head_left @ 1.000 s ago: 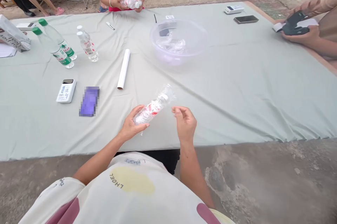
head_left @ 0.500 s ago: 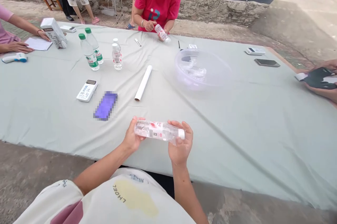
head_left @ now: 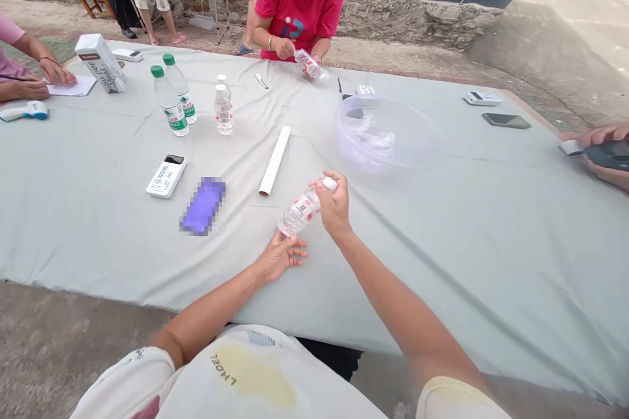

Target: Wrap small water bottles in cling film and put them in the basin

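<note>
My R grip [head_left: 335,209] is closed round tilted clear btl [head_left: 299,210] nr capped end, my L grip [head_left: 281,257] lies loosely open by its base, white roll [head_left: 275,160] beyond, on table [head_left: 417,242].

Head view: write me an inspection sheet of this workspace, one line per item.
Surface: pale cloth, creased.
Work items: clear bottle, white-capped, held tilted.
Clutter: white roll, blurred purple item, green-capped bottles, translucent basin.
Hands: right hand grips the bottle near its cap; left hand spread at its base, contact unclear.
Cables: nothing seen on the cloth.
Surroundings: person in bright pink shirt opposite, holding another bottle.
</note>
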A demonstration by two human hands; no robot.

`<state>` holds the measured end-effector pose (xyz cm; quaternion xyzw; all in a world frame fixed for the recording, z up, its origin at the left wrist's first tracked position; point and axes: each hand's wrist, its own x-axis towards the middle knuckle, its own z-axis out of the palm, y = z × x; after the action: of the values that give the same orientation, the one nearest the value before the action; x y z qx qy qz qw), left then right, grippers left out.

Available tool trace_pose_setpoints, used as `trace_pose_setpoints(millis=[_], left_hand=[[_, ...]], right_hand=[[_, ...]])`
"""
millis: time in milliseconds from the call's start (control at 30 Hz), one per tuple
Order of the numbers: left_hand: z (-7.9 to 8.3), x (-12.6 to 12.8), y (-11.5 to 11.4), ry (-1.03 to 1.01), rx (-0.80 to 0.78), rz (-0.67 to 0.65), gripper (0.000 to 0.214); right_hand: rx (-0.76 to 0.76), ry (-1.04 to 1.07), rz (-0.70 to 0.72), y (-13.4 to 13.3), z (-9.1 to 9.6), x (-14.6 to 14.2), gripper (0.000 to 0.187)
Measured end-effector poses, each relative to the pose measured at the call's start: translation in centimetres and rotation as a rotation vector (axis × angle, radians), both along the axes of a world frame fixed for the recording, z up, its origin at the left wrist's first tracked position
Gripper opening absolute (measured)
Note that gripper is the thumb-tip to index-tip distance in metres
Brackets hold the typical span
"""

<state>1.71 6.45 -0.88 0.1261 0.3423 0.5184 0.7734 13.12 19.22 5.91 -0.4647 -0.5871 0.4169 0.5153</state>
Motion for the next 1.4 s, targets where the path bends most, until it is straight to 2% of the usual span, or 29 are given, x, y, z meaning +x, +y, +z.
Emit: trace_pose_setpoints(millis=[67,133,300,367,467,633,767,867,967,1067,1133,1200,1300,1400], left_hand=[[-0.4,-0.6,-0.1,-0.041,0.033,-0.062,0.077],[-0.7,-0.9,-0.3,-0.089,0.054,-0.104,0.073],[-1.2,-1.0,-0.3,-0.113,0.093,-0.176,0.056],[-1.4,-0.9,-0.2,-0.124,0.089,-0.189,0.053],[-1.6,-0.7,-0.1,-0.145,0.085,-0.189,0.05],[-1.9,-0.6,0.2,-0.169,0.079,-0.182,0.05],[-2.0,-0.5,0.2,-0.156,0.07,-0.181,0.05],[-1.7,-0.5,-0.1,-0.135,0.062,-0.175,0.048],[-0.2,-0.8,-0.3,-0.058,0.042,-0.19,0.046],[2.6,-2.2,0.2,0.111,0.064,-0.204,0.046],[4.2,-3.7,1.2,0.279,0.099,-0.125,0.047],[5.2,-5.2,2.7,0.43,0.09,0.014,0.043],[5.1,-7.0,5.0,0.563,0.026,0.13,0.029],[4.0,-7.8,7.2,0.583,-0.01,0.1,0.026]], right_hand=[[0.122,-0.09,-0.019,4.1,0.5,-0.5,0.038],[0.243,-0.193,-0.07,8.4,1.0,-1.3,0.036],[0.318,-0.318,-0.198,18.4,1.8,-3.5,0.037],[0.322,-0.332,-0.214,21.0,1.8,-4.3,0.041],[0.262,-0.374,-0.174,23.0,1.7,-5.4,0.048],[0.189,-0.5,-0.067,23.2,1.9,-5.9,0.059],[0.165,-0.619,-0.002,23.0,2.8,-5.1,0.083],[0.262,-0.629,-0.009,22.8,3.7,-4.0,0.092],[0.392,-0.563,-0.037,21.3,4.5,-2.4,0.076],[0.359,-0.524,0.005,17.9,5.0,-0.3,0.06],[0.284,-0.537,0.053,15.1,5.2,1.2,0.052],[0.205,-0.57,0.079,12.7,5.3,2.9,0.038],[0.13,-0.603,0.023,11.1,5.6,6.0,0.021],[0.104,-0.575,-0.147,12.2,6.3,9.9,0.019]])
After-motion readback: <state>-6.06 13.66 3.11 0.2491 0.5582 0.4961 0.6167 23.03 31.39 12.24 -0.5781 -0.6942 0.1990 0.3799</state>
